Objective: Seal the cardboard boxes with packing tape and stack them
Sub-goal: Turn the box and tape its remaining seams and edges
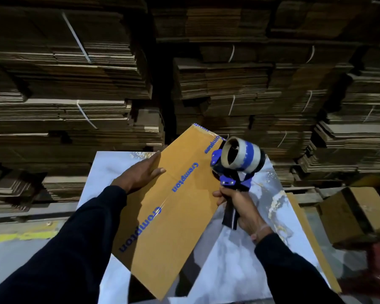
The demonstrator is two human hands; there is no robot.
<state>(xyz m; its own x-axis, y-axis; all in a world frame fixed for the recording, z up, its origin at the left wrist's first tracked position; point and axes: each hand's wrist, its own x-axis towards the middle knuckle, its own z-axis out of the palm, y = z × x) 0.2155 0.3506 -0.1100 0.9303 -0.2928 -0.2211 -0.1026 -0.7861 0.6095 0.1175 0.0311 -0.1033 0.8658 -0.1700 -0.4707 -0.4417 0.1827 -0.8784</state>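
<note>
- Dark sleeves sit nearest the camera, both forearms reaching forward over a white marbled tabletop (235,266).
- Left hand (140,173) lies flat with straight fingers pressed on the top of a yellow-brown cardboard box (162,216) printed "Crompton" in blue; the box lies diagonally on the tabletop, one corner overhanging the near edge.
- Right hand (239,207) grips the handle of a blue tape dispenser (233,170), fingers curled round it; clear packing tape roll (241,154) is mounted on top.
- Dispenser head is at the box's far right edge; a glossy tape strip seems to run down the centre seam, though glare makes it hard to confirm.
- Judged step: finishing or cutting the tape run at the far end.
- To do it well: keep the left palm pinning the box so it cannot slide, tilt the dispenser so the blade bites, carry the tape over the edge, then rub it down.
- Background: strapped bundles of flattened cartons (75,84); another brown box (355,213) at right.
</note>
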